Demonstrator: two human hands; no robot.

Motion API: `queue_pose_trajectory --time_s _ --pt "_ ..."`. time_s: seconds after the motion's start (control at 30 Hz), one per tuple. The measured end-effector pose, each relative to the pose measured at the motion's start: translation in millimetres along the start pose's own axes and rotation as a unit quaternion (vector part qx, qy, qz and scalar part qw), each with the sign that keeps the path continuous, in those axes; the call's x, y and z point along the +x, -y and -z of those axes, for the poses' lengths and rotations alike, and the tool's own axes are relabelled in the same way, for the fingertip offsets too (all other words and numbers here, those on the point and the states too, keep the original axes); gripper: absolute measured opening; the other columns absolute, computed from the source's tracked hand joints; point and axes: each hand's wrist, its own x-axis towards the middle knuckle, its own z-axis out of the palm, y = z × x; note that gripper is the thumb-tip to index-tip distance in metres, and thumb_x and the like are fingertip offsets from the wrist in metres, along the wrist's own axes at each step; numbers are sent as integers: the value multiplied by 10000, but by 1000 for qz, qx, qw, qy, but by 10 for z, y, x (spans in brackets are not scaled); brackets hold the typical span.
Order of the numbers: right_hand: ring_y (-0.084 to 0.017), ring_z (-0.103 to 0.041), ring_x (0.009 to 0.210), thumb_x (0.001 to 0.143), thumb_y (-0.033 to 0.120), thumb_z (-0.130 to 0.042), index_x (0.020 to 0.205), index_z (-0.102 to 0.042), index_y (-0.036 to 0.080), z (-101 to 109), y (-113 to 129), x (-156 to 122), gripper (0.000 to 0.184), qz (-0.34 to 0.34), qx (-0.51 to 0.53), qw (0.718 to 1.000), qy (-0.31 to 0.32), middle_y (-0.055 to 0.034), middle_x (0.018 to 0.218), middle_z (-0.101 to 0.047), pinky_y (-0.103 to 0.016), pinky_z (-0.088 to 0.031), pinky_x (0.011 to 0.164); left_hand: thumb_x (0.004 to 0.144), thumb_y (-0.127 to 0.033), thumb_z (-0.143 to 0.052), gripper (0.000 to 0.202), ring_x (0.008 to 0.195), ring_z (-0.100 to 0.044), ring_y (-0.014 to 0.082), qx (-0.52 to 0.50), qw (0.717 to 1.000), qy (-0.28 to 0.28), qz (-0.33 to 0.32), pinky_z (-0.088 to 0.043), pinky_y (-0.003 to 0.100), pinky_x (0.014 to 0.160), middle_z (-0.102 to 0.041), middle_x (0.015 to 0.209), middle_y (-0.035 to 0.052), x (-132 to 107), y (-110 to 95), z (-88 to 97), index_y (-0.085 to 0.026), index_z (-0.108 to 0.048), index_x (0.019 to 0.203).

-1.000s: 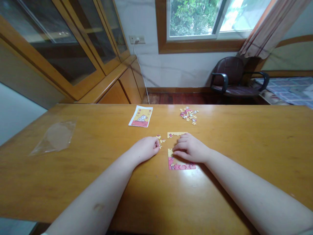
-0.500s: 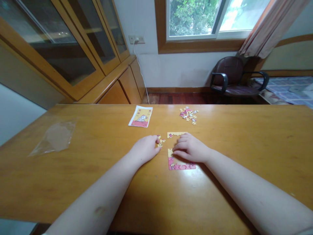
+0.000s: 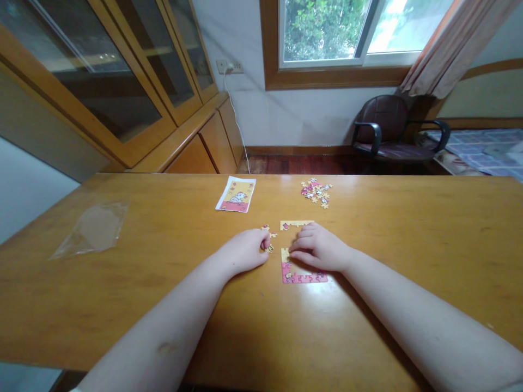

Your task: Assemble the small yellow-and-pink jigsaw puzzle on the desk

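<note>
My left hand is closed on a small yellow puzzle piece, which shows at the thumb and fingertips. Several loose yellow pieces lie just beyond those fingers, partly covered. To the right is a partly joined puzzle border: a yellow top strip and a pink and yellow lower part, with a gap on the left side between them. My right hand rests over this border, thumb apart from the lightly bent fingers. It hides the right side, and its thumb tip is near the left edge pieces.
A picture card of a white cartoon animal lies toward the far edge. A pile of loose puzzle pieces is to its right. A clear plastic bag lies at the left on the wooden table. An armchair stands beyond.
My left fingers have curled in more tightly, and the yellow piece at them has shifted slightly right and toward me. My right hand has stayed over the border.
</note>
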Motion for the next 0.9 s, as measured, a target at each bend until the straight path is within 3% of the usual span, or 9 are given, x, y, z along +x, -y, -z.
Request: queue_pose_trajectory --time_s 0.1,0.27,0.53,0.9 --pt "-168 -612 774 919 344 -547 886 -720 203 0 3 4 226 0 -2 1000 -3 -61 784 -699 -329 -383 785 749 -192 -541 19 724 -579 166 -67 998 10 7 -425 271 661 -649 796 15 33 13 -32 -197 -555 761" --pt "-166 -615 781 928 336 -534 901 -716 202 -11 0 6 227 -9 -6 1000 -11 -55 793 -699 -330 -376 791 779 -226 -544 56 733 -571 159 -119 992 -42 8 -442 273 688 -641 800 5 77 -12 -92 -193 -575 812" --pt "-169 -598 781 914 332 -549 899 -704 197 -25 -2 16 206 -19 -23 999 -10 -46 771 -674 -323 -367 780 791 -199 -537 70 794 -584 170 -107 992 -41 -48 -456 281 745 -653 829 13 93 -140 -154 -194 -602 817" --pt "-176 -600 809 913 330 -551 921 -694 194 -33 -7 11 197 -43 -27 999 -22 -54 797 -676 -331 -371 802 814 -216 -534 82 808 -604 173 -70 993 -41 -86 -453 286 744 -677 864 18 106 -105 -210 -203 -613 831"
